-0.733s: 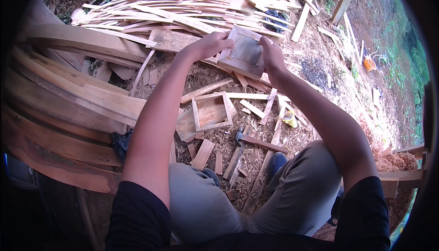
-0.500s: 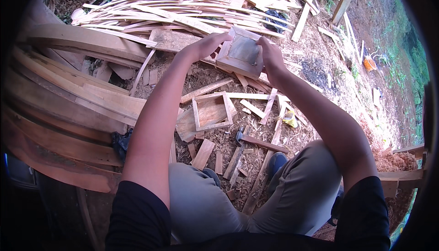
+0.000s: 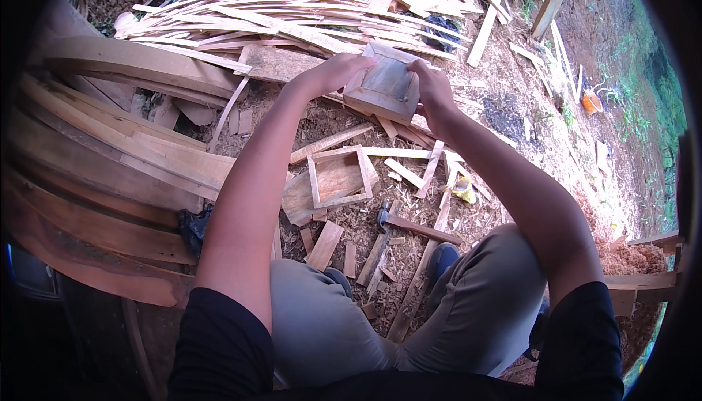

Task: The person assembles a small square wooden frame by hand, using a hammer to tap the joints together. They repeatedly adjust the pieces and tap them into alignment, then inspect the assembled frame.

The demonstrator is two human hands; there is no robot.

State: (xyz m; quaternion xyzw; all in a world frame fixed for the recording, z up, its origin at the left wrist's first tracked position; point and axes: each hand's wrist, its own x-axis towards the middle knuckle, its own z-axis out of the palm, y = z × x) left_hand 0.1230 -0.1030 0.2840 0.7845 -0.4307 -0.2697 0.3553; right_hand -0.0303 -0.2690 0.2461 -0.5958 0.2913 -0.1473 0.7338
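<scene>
Held out at arm's length is a small square wooden box [image 3: 382, 103], tilted so its recessed panel faces up toward me. My left hand [image 3: 342, 73] grips its left side, and my right hand [image 3: 433, 85] closes round its right side with the thumb over the upper edge. The fingers beneath the box are mostly hidden. Below it on the ground, a thin rectangular wooden frame [image 3: 341, 201] lies on a wider board [image 3: 297, 201]. A hammer [image 3: 420, 228] with a wooden handle rests near my feet.
Curved planks [image 3: 131, 134] are stacked at my left. A big heap of wood strips [image 3: 292, 24] lies at the far side. Offcuts and shavings cover the ground, with a yellow crumpled wrapper [image 3: 463, 190] among them. An orange object [image 3: 591, 101] sits at far right.
The box has tilted slightly in my hands and shifted a touch to the left. Both hands keep their hold, and the things on the ground have not moved.
</scene>
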